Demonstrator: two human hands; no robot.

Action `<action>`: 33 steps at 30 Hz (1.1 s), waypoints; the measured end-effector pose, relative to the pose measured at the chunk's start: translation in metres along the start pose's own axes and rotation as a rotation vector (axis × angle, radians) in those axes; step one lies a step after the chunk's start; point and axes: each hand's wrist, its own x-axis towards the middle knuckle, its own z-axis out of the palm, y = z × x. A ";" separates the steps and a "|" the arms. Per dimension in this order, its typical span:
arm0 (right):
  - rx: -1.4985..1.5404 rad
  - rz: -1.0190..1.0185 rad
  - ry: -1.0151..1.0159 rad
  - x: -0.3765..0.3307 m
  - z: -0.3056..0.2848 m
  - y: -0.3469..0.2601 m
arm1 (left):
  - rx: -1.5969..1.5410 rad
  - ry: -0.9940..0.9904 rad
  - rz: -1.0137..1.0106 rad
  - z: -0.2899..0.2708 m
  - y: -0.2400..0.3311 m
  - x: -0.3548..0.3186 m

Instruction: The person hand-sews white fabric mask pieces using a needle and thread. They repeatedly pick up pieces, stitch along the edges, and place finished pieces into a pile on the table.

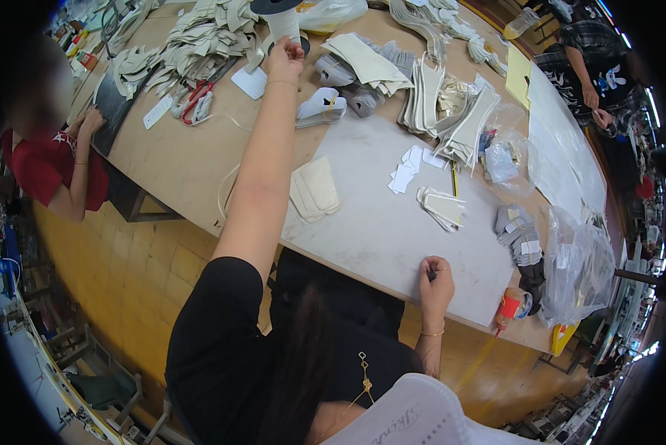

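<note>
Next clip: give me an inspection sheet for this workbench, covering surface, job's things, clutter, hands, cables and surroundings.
Surface: tan table with a grey mat.
Job's things: white spool at the left hand; thin cord trailing from it.
Clutter: cream fabric pieces, red scissors, plastic bags.
Hands: left hand's grip pinches at the spool; right hand rests on the mat, closed on a small dark object.
Cables: nothing seen.
Surroundings: two other people seated, wooden floor.

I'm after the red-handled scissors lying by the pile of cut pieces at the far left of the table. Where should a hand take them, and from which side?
Take the scissors by the red handle loops, which lie flat and bare on the table. Come from above on the near side; the blade end seems tucked toward the pile of cut pieces. The left hand is nearest, at the white spool.
</note>
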 end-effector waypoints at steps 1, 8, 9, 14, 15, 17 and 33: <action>0.002 -0.006 0.005 0.000 0.000 0.000 | -0.030 -0.001 -0.019 0.001 0.000 0.003; 0.004 0.013 0.000 0.000 0.001 -0.001 | -0.113 -0.024 -0.074 -0.002 0.001 0.009; 0.002 0.000 0.005 0.001 0.001 -0.001 | -0.094 -0.032 -0.067 -0.004 0.002 0.008; 0.024 -0.005 0.018 0.001 0.002 0.001 | 0.048 -0.079 -0.004 -0.017 0.014 0.001; 0.022 0.008 0.010 0.001 0.003 0.001 | 0.076 -0.129 -0.004 -0.019 0.019 0.000; 0.043 0.051 -0.004 0.002 0.003 0.002 | 0.100 -0.205 -0.019 -0.024 0.030 -0.003; 0.340 -0.201 -0.207 0.059 -0.002 -0.079 | 0.328 -0.477 -0.510 -0.063 0.094 -0.114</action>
